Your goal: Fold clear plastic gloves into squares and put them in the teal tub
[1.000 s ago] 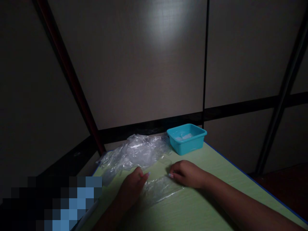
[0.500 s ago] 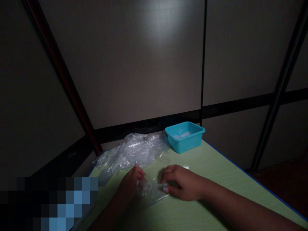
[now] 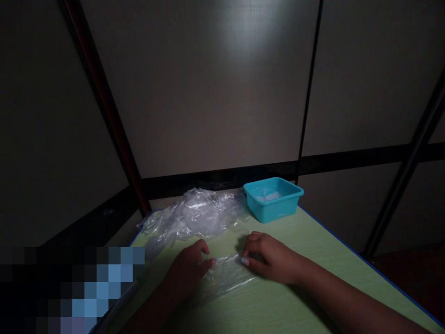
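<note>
A small clear plastic bag [image 3: 229, 274] lies nearly flat on the table between my hands, its upper edge stretched from one to the other. My left hand [image 3: 189, 262] is at the bag's left end, fingers curled and thumb against its upper left corner. My right hand [image 3: 269, 257] pinches the upper right edge between thumb and bent fingers. Past my hands spreads a crumpled heap of clear plastic bags [image 3: 203, 213]. How my left fingertips meet the film is hard to see in the dim light.
A turquoise plastic basin [image 3: 274, 211] with some whitish clear material inside stands at the back right, beside the heap. The light green table [image 3: 313, 250] has a blue edge. Behind it rise dark-framed panels [image 3: 215, 116]. A pixelated patch covers the lower left.
My left thumb has come down from pointing up to the bag's corner. My right hand has shifted slightly up and right, and the bag lies more spread out. The view has tilted slightly.
</note>
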The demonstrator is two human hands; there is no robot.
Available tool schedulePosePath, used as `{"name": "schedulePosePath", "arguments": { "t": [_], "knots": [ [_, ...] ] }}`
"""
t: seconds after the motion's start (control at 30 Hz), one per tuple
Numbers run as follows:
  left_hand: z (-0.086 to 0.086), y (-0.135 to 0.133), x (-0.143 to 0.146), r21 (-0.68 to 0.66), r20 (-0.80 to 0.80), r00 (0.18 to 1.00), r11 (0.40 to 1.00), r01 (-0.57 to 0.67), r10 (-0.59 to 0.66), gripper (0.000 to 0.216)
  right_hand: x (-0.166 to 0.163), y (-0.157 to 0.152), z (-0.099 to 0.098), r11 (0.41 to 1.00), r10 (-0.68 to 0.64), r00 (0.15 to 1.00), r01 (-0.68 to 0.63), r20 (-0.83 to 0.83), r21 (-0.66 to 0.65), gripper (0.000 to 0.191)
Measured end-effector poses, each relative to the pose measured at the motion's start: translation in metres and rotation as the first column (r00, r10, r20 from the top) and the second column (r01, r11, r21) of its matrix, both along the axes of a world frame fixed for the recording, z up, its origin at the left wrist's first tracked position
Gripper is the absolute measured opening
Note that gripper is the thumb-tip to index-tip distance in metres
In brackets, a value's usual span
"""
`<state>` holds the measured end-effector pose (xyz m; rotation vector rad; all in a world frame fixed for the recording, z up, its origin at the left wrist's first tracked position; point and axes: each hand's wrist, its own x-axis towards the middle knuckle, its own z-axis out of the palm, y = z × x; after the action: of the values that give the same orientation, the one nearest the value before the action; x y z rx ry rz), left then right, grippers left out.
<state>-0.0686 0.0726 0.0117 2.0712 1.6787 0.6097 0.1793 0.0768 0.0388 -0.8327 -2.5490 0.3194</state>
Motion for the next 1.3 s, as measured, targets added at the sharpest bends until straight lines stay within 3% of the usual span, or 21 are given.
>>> {"name": "schedulePosePath", "arguments": {
  "t": [0.1,0.2,0.33,0.4,0.47,0.53,0.6,0.67,0.73,0.8,0.87,0.93,1.07,1.2,1.3],
  "knots": [
    [0.000,-0.001,0.003,0.133,-0.059,0.997,0.990,-0.047,0.055,0.018,0.001,0.003,-0.002,0.999,-0.036,0.999,0.036,0.010,-0.001,0.010],
    [0.004,-0.002,0.007,0.294,-0.001,0.998,0.953,-0.066,0.070,0.014,0.002,0.003,-0.001,0.999,-0.051,0.999,0.051,0.006,-0.001,0.010],
    [0.012,-0.003,0.011,0.218,0.201,0.974,0.964,-0.152,0.109,0.018,-0.003,-0.007,0.005,0.999,-0.020,1.000,0.020,-0.002,-0.030,0.011],
    [0.015,-0.004,0.012,0.197,0.314,0.940,0.960,-0.202,0.133,0.023,-0.006,-0.015,0.008,0.998,0.001,1.000,0.000,0.007,-0.062,0.024],
    [0.015,-0.003,0.011,0.228,0.394,0.907,0.940,-0.253,0.149,0.026,-0.007,-0.023,0.011,0.994,0.040,0.998,-0.034,0.046,-0.106,0.050],
    [0.013,-0.003,0.009,0.302,0.433,0.892,0.911,-0.282,0.133,0.028,-0.007,-0.027,0.011,0.984,0.085,0.990,-0.066,0.114,-0.165,0.073],
    [0.012,-0.003,0.007,0.432,0.429,0.901,0.860,-0.270,0.067,0.034,-0.006,-0.027,0.010,0.975,0.097,0.979,-0.056,0.179,-0.217,0.083],
    [0.013,-0.005,0.004,0.591,0.309,0.950,0.789,-0.165,-0.034,0.047,-0.004,-0.023,0.008,0.975,0.046,0.976,0.002,0.214,-0.221,0.084],
    [0.018,-0.009,0.003,0.670,0.037,0.989,0.737,0.083,-0.145,0.066,-0.001,-0.016,0.005,0.980,-0.062,0.976,0.099,0.208,-0.171,0.079],
    [0.023,-0.016,0.005,0.551,-0.270,0.918,0.735,0.394,-0.290,0.073,0.001,-0.010,0.002,0.978,-0.160,0.968,0.182,0.192,-0.103,0.078],
    [0.027,-0.021,0.008,0.422,-0.386,0.840,0.737,0.528,-0.381,0.088,0.001,-0.006,-0.001,0.977,-0.193,0.961,0.207,0.196,-0.053,0.085],
    [0.026,-0.025,0.012,0.354,-0.412,0.798,0.730,0.584,-0.439,0.098,0.000,-0.006,-0.004,0.984,-0.163,0.962,0.174,0.218,-0.032,0.097],
    [0.024,-0.026,0.015,0.318,-0.404,0.789,0.737,0.596,-0.463,0.108,-0.003,-0.009,-0.008,0.994,-0.092,0.965,0.102,0.245,-0.029,0.115],
    [0.025,-0.025,0.013,0.329,-0.412,0.801,0.749,0.575,-0.435,0.110,-0.002,-0.008,-0.007,0.995,-0.095,0.963,0.103,0.250,-0.018,0.119],
    [0.022,-0.024,0.011,0.364,-0.408,0.823,0.757,0.543,-0.395,0.104,-0.001,-0.009,-0.004,0.994,-0.093,0.961,0.105,0.260,-0.030,0.111]
  ]
}}
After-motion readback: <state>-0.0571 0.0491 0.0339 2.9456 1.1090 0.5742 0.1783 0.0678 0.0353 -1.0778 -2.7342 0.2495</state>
